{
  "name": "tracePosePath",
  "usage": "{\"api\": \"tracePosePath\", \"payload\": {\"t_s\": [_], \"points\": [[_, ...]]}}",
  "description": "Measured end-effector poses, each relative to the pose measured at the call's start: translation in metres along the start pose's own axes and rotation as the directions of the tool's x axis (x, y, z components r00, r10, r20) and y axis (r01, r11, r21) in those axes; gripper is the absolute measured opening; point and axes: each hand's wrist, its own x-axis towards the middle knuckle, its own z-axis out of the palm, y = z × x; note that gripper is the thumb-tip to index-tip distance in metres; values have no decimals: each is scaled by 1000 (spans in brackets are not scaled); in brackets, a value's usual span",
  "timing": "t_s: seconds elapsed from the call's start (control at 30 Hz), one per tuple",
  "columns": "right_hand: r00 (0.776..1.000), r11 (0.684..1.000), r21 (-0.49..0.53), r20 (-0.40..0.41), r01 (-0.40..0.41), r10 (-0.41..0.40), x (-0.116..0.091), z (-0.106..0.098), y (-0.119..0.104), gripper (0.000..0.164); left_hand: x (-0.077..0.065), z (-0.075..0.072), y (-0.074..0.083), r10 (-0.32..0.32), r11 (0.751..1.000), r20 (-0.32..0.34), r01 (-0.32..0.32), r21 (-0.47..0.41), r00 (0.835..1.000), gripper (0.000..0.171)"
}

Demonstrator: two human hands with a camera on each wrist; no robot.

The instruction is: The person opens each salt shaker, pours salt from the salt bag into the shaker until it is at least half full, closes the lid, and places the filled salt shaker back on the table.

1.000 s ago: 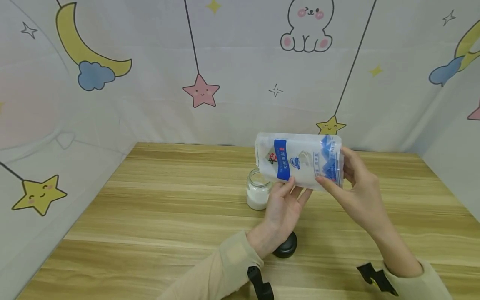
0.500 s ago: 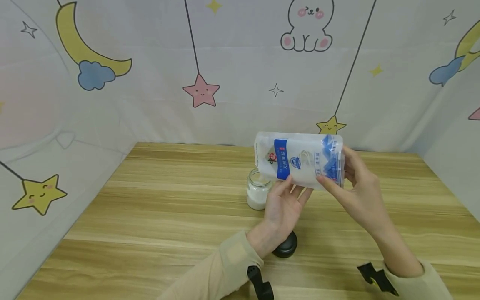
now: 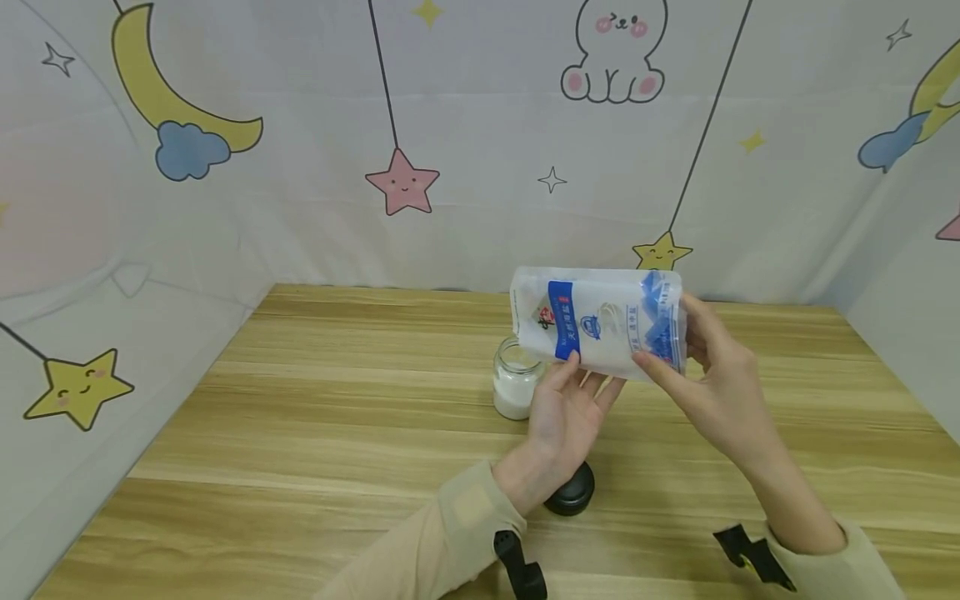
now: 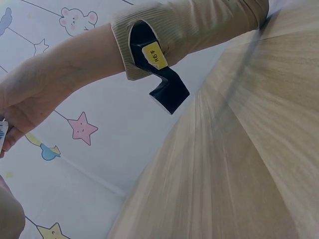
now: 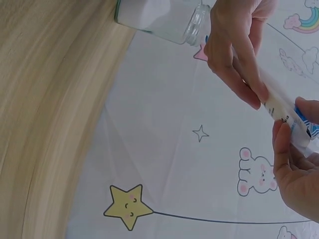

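A white and blue bag of sea salt [image 3: 607, 321] lies sideways in the air, its left end over the mouth of a glass jar [image 3: 516, 393]. White salt fills the jar's lower part. My right hand [image 3: 723, 387] grips the bag's right end, thumb in front and fingers behind. From below, my left hand [image 3: 564, 417] holds the lower edge near the mouth end, its thumb against the front. The right wrist view shows both hands along the thin side of the bag [image 5: 279, 110], beside the jar's threaded neck [image 5: 197, 25]. The opening faces away, partly hidden.
A round black lid [image 3: 572, 492] lies on the wooden table [image 3: 300, 467], partly behind my left wrist. Black camera mounts [image 3: 521, 568] sit on both cuffs. A white printed curtain [image 3: 480, 225] hangs behind the table and along both sides.
The bag rose very slightly and has sunk back. My left thumb has slid a little to the left along its lower edge. The jar and lid stay put.
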Motion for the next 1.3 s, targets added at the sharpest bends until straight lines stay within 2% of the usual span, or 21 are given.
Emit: {"api": "tracePosePath", "payload": {"t_s": [0.47,1.03,1.3], "points": [[1000,1000,8,-17,26,-26,0,1,2,74,0,1,-1,0,1000,2,0,-7,1000,38],[999,999,-18,4,-37,37,0,-1,-1,81,-1,0,-2,-2,1000,14,2,-31,1000,40],[1000,1000,15,-12,-14,14,0,0,-1,78,0,0,-2,3,1000,9,-3,-18,1000,39]]}}
